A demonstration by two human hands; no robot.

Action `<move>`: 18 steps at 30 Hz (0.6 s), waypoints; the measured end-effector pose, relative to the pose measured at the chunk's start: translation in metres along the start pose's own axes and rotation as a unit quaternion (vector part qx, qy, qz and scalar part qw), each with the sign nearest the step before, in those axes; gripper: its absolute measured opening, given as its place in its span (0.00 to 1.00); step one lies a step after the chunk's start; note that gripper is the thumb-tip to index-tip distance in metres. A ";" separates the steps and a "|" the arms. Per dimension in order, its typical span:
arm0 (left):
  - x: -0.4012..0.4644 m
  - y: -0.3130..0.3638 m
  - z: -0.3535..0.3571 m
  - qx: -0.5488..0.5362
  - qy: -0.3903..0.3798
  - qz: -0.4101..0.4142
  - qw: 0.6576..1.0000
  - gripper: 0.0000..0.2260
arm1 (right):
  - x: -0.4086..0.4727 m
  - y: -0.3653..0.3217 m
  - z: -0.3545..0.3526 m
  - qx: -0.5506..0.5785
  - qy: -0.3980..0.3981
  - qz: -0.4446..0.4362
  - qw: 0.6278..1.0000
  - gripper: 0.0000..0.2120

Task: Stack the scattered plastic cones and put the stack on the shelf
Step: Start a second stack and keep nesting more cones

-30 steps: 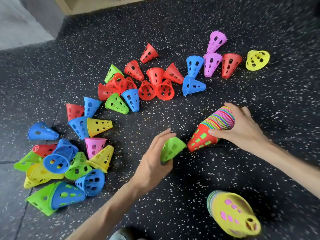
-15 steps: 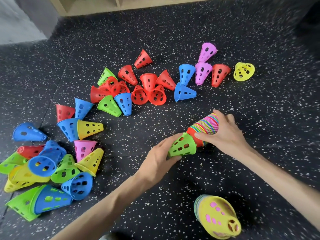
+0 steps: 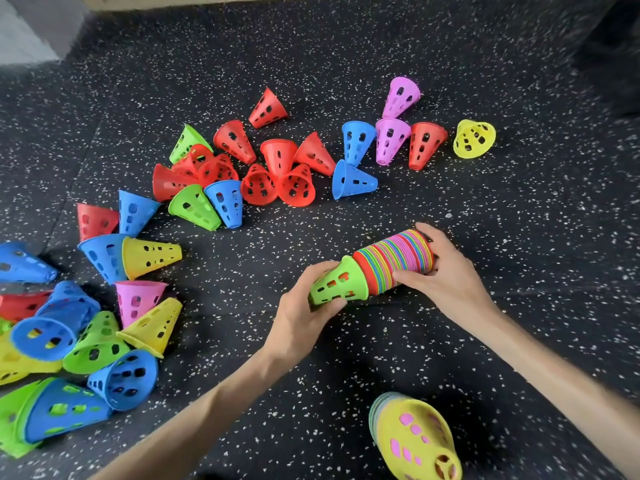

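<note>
Black rubber flooring flecked with white underfoot, pale wall corner at 10 o'clock, top edge too blurred to tell more. Strewn across it from 9 o'clock round to 1 o'clock, loose perforated cones in red, blue, green, yellow and pink, mostly tipped on their sides, several nested or touching. Heaped thickest at 8 o'clock, blue and green ones overlapping by the frame edge. Near centre, slightly toward 3 o'clock, lying tilted just above the floor: long multicoloured stack of nested cones. Slipped over its narrow end, green cone, red showing through the holes. At 5 o'clock, second shorter stack on its side, yellow outermost, pink visible through the slots, apparently resting on the floor. Right hand wrapped around the wide end of the long stack, fingers curled over the rims. Left hand gripping the green cone's tip, thumb and fingers closed round it.
</note>
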State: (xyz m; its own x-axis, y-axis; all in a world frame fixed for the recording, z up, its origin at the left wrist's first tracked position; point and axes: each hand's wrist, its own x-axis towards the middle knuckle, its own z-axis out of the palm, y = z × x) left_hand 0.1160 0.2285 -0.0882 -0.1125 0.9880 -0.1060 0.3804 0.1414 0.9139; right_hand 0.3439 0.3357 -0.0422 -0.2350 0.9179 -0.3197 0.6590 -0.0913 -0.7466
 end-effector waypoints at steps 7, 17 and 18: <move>-0.008 0.006 -0.002 -0.049 0.032 0.012 0.998 0.22 | -0.003 -0.003 0.001 0.141 -0.024 -0.038 0.989 0.30; -0.049 0.104 -0.044 -0.152 0.134 0.072 0.977 0.19 | -0.060 -0.084 -0.050 0.173 0.034 -0.139 0.974 0.26; -0.054 0.117 -0.051 -0.158 0.142 0.100 0.972 0.17 | -0.071 -0.094 -0.057 0.173 0.039 -0.157 0.972 0.26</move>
State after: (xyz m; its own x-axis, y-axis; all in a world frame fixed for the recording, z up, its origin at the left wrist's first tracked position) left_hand 0.1201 0.1884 0.0444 -0.3311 0.9302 0.1582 0.1253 -0.1228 0.9845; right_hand 0.3387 0.3012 0.0838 -0.3215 0.9469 -0.0088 0.2814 0.0866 -0.9557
